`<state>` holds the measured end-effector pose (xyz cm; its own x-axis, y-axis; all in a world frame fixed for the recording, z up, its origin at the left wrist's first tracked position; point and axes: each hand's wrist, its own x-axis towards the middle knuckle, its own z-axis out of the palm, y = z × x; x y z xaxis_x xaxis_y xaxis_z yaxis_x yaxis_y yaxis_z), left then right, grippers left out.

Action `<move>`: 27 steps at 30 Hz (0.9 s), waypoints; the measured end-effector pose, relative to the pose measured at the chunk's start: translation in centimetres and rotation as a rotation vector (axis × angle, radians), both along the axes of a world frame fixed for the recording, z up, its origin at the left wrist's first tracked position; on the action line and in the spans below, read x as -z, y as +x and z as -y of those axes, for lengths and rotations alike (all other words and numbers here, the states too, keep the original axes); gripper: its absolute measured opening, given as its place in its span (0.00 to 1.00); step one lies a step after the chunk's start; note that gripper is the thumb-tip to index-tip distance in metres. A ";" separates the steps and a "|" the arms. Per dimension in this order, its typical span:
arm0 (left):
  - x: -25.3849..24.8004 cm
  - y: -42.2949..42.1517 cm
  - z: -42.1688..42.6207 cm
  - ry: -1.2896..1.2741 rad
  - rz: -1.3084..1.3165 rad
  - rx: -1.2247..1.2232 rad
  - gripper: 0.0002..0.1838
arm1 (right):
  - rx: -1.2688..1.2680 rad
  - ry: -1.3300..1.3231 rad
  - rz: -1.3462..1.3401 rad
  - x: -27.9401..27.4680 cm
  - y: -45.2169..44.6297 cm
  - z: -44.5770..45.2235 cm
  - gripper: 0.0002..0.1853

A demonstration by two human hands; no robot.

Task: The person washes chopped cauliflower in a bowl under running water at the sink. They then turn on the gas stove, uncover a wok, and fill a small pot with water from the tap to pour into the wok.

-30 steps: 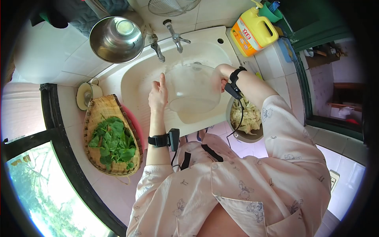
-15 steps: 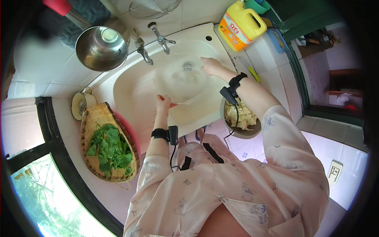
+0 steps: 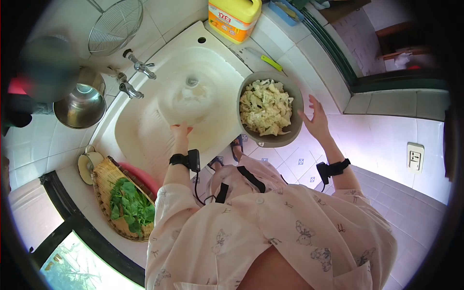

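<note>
My left hand (image 3: 181,130) is over the white sink (image 3: 140,125), fingers curled at the near side of its round hollow. A clear rim may be in its grip, but I cannot make it out. Off the right edge of the sink is a grey bowl (image 3: 246,128) full of pale, torn cabbage-like leaves (image 3: 266,106). My right hand (image 3: 315,118) is just right of this bowl, fingers spread and nothing in them. The thumb comes close to the rim; whether it touches I cannot tell.
Two taps (image 3: 140,65) stand behind the sink, a steel pot (image 3: 79,108) to their left. At the back are a yellow detergent jug (image 3: 232,19) and a green-handled knife (image 3: 270,63). A woven basket (image 3: 104,181) of green leaves (image 3: 130,205) and a pink basin (image 3: 140,176) lie left.
My right hand has moved from the sink to the right of the grey bowl and opened. My left hand stays over the sink. The camera view has turned, showing the bowl fully.
</note>
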<state>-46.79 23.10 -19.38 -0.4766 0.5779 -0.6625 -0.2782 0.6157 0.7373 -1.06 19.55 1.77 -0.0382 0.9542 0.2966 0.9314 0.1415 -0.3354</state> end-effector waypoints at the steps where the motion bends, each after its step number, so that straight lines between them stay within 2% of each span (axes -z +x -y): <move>1: -1.9 -0.2 -0.1 -0.089 -0.011 0.081 0.25 | 0.100 -0.223 -0.237 1.9 1.2 1.5 0.32; 2: -3.1 -0.4 0.0 -0.180 -0.022 0.159 0.29 | 0.196 -0.446 -0.475 2.9 1.7 2.5 0.35; 3: -3.6 -0.2 0.2 -0.180 -0.033 0.160 0.29 | 0.280 -0.734 -0.712 1.1 0.6 2.1 0.34; 5: -4.4 0.3 1.0 -0.079 -0.467 0.183 0.32 | 0.292 -0.813 -0.809 0.9 -0.9 1.9 0.33; 6: -5.7 0.3 1.4 -0.077 -0.478 0.181 0.32 | 0.305 -0.892 -0.895 0.9 -1.1 1.8 0.31; 7: -8.0 0.3 1.8 0.041 -0.433 0.351 0.28 | 0.298 -0.892 -0.905 1.2 -0.8 1.6 0.31; 8: -10.3 0.3 2.2 0.157 -0.385 0.518 0.23 | 0.265 -0.917 -1.025 1.7 -0.4 1.4 0.27; 9: -12.2 0.5 2.8 0.157 -0.395 0.511 0.23 | 0.230 -0.942 -1.141 2.1 -0.1 1.2 0.24; 11: -15.9 1.5 4.5 0.369 -0.168 0.774 0.17 | 0.175 -0.905 -1.099 2.8 -0.1 0.6 0.21; 12: -18.3 2.0 5.4 0.369 -0.179 0.754 0.17 | 0.133 -0.864 -1.057 2.8 -0.3 0.3 0.18; 14: -23.5 2.6 6.8 0.437 -0.260 1.014 0.16 | 0.085 -0.903 -0.989 1.2 -1.0 -1.3 0.16; 18: -32.0 2.2 11.2 0.396 -0.401 1.017 0.17 | -0.096 -1.023 -0.851 -0.4 -3.2 -5.3 0.13; 22: -39.5 -1.4 17.5 0.115 -0.429 0.930 0.18 | -0.240 -1.191 -0.875 -0.9 -8.9 -8.7 0.10; 24: -40.8 -3.8 21.3 0.184 -0.432 0.840 0.18 | -0.107 -1.227 -0.887 -1.3 -12.5 -8.9 0.08; 25: -42.4 -4.1 22.0 0.216 -0.473 0.883 0.20 | -0.125 -1.229 -0.878 -0.4 -13.6 -9.5 0.08; 27: -41.5 -3.7 23.0 0.283 -0.423 0.808 0.20 | -0.118 -1.414 -0.906 2.4 -15.6 -10.5 0.10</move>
<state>-50.49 0.07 22.14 -0.0309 0.9495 -0.3121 0.4772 0.2884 0.8301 -16.64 30.01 -0.64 -0.4327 0.4763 -0.7654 0.3876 -0.6683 -0.6350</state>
